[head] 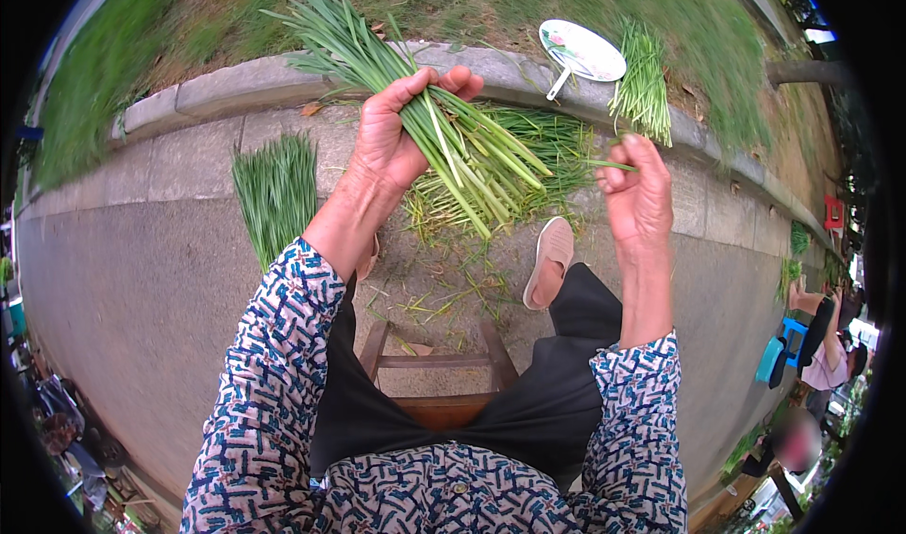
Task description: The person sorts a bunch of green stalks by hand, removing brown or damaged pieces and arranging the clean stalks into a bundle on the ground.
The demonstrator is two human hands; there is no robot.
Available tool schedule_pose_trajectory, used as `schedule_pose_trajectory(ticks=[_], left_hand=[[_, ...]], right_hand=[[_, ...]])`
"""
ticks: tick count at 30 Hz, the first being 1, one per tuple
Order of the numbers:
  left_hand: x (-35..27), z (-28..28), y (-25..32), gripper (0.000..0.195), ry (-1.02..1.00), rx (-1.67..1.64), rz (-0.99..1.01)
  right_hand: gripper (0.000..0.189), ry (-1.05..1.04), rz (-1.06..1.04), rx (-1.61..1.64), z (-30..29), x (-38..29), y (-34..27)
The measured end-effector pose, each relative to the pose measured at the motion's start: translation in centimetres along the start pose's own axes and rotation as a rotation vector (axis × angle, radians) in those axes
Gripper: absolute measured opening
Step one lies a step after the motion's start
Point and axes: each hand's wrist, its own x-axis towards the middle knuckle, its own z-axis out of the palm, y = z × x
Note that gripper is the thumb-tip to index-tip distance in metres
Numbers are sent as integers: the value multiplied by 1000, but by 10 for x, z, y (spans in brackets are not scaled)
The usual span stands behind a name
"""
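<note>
My left hand (396,127) is closed around a thick bunch of garlic chives (460,138), its leafy ends up to the left and pale stems down to the right. Between the thumb and fingers of my right hand (640,187) is a thin green chive blade (612,165), apart from the bunch. On the pavement under the bunch spreads a heap of loose chive leaves and trimmings (545,138). A tidy pile of chives (276,187) lies left of my left forearm. Another bundle (640,81) rests on the stone kerb, right of a white hand fan with a flower print (584,53).
I sit on a low wooden stool (435,360), a light slip-on shoe (552,258) beside the scattered trimmings. The kerb (226,85) curves across ahead, with grass behind it. At far right are seated people (824,368), a blue plastic stool (794,341) and a red stool (834,212).
</note>
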Motion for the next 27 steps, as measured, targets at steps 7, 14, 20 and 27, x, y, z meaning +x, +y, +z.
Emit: schedule_pose_trajectory(ticks=[7, 14, 20, 27], left_hand=[[1, 5, -2, 14, -27, 109, 5], [3, 6, -3, 14, -82, 52, -35], [1, 6, -12, 14, -111, 22, -69], [4, 1, 2, 16, -106, 5, -35]], right_hand=[[17, -108, -899, -1277, 27, -4, 15], [29, -554, -745, -1227, 62, -30, 19], [31, -534, -818, -1173, 58, -25, 36], [18, -494, -823, -1011, 51, -23, 24]])
